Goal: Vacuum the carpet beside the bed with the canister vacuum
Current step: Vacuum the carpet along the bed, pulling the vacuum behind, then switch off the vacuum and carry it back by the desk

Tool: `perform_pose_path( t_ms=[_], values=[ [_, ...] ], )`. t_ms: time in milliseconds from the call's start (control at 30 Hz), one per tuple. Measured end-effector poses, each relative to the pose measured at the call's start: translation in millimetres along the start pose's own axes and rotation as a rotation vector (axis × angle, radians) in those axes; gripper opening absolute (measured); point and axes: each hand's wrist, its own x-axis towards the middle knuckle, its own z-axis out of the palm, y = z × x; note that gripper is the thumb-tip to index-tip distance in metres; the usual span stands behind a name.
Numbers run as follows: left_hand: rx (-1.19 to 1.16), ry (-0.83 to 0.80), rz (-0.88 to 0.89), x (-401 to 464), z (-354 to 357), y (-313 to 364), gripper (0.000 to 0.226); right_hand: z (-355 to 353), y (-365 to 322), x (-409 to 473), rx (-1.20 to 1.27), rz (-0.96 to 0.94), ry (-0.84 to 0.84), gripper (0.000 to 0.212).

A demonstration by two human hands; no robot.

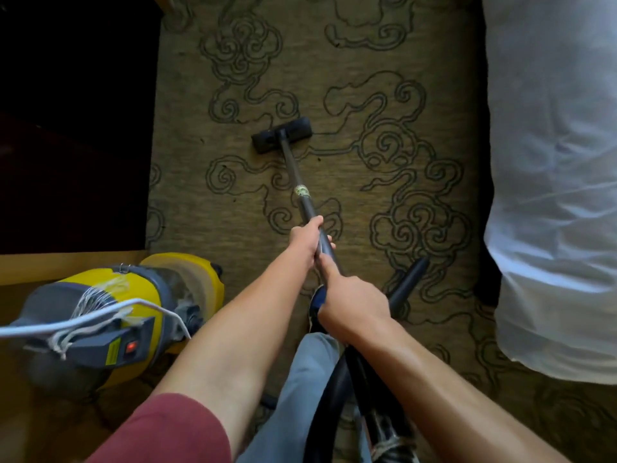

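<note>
An olive-brown carpet with dark swirling cloud outlines [367, 105] fills most of the view, running between a dark, shadowed floor area on the left and the white-sheeted bed [554, 182] along the right edge. At lower left stands the yellow and grey canister vacuum [110, 315], its red switch lit, with a white cord [66, 324] draped across its top; it appears to sit partly on a tan wooden floor strip, though the edge there is hard to read. A black flexible hose [337, 396] loops down past grey trousers at the bottom. From it a long dark metal wand [297, 175] slopes up and away to the flat black rectangular floor nozzle [282, 134], which rests on the carpet near its middle, well apart from the bed. The left hand [305, 238] grips the wand higher up, fingers wrapped round it; the right hand [350, 304] grips it just behind, nearer the body.
</note>
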Motion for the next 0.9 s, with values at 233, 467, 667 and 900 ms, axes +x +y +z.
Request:
perform_pose_path(
  t_ms=[233, 467, 667, 900],
  values=[
    [0.010, 0.012, 0.088, 33, -41, 64, 0.053, -8, -61, 66, 0.015, -0.041, -0.053, 0.099],
    [0.087, 0.022, 0.101, 53, -92, 81, 0.048, 18, -110, 96, 0.051, -0.052, -0.094, 0.104],
    [0.770, 0.515, 0.455, 34, -219, 43, 0.022, 33, -85, 97, -0.062, 0.020, -0.068, 0.101],
    [1.633, 0.810, 0.311, -17, -430, -48, 0.086, 35, -79, 90, -0.108, 0.042, -0.047, 0.103]
  ],
)
